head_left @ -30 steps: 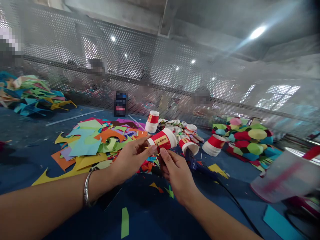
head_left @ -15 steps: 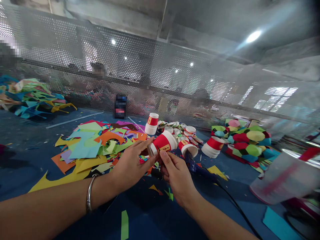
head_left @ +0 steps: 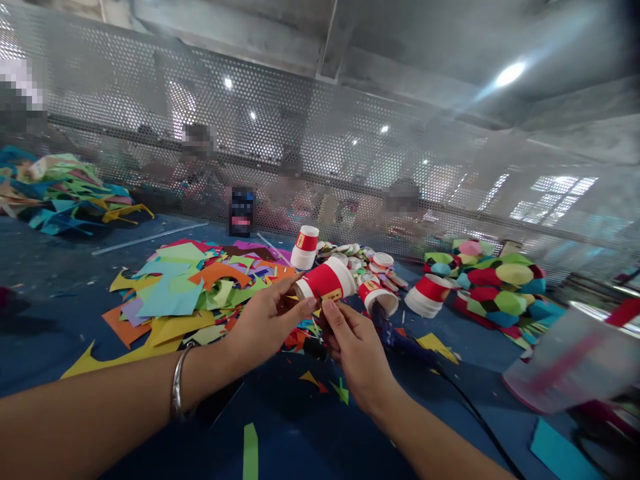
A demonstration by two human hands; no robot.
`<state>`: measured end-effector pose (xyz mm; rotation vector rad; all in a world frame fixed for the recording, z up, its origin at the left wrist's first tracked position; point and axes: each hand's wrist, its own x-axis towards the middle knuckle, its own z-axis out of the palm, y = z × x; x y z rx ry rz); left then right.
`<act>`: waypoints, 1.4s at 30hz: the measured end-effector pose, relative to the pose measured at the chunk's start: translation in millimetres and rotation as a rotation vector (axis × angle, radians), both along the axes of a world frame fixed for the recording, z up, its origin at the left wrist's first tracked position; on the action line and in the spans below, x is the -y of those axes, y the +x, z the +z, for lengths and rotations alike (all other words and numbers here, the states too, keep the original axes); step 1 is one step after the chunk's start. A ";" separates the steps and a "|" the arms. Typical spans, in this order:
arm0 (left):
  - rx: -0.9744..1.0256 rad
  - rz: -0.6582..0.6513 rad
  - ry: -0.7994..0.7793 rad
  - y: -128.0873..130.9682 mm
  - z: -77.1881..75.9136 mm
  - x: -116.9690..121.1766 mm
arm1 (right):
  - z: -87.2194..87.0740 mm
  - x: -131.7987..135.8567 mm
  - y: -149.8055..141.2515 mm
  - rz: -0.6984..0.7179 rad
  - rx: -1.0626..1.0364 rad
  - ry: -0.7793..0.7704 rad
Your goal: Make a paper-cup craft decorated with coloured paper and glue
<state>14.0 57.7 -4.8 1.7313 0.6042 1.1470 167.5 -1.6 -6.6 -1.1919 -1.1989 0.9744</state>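
A red and white paper cup (head_left: 326, 280) lies on its side in the air above the blue table (head_left: 300, 427), its mouth facing right. My left hand (head_left: 260, 321) grips the cup's narrow bottom end with thumb and fingers; a silver bangle sits on that wrist. My right hand (head_left: 350, 343) is closed just under the cup, its thumb and fingertips pinching at the cup's lower side; what they pinch is too small to make out. A dark glue gun (head_left: 395, 337) with a black cord lies right of my right hand.
A heap of coloured paper scraps (head_left: 185, 287) lies to the left. More red and white cups (head_left: 306, 247) and lids stand behind. A stack of coloured paper shapes (head_left: 495, 283) sits at the right. A blurred plastic container (head_left: 570, 363) is near right. A perforated metal screen (head_left: 300, 133) backs the table, with people beyond it.
The cup has been turned in my hands: its yellow label, facing me a second ago, has rolled underneath. Both hands stay in nearly the same place.
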 end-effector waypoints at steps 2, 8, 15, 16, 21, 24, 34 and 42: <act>0.016 -0.020 0.020 -0.3 0.0 -0.9 | -0.5 0.4 -0.5 -0.004 0.011 0.012; -0.063 0.019 0.064 0.0 3.0 3.5 | -1.1 1.4 -1.6 -0.017 0.033 0.003; -0.067 0.028 0.048 -0.2 -2.5 0.0 | 0.5 0.0 -0.3 -0.034 0.065 0.001; -0.063 0.024 0.053 -0.5 -3.0 -1.5 | 0.7 -0.4 -0.4 -0.031 0.061 -0.003; -0.080 0.022 0.053 -2.0 -1.7 -4.7 | 1.1 -1.6 -1.8 -0.010 0.001 -0.025; -0.058 -0.010 0.016 -1.1 1.4 -1.4 | 1.3 -1.5 -2.0 -0.018 0.008 -0.022; 0.119 -0.077 -0.260 5.2 4.2 3.6 | 0.3 -1.8 -2.4 -0.010 -0.024 -0.069; 0.217 -0.141 -0.415 5.0 5.3 4.8 | 3.5 0.1 -3.4 0.003 -0.048 -0.095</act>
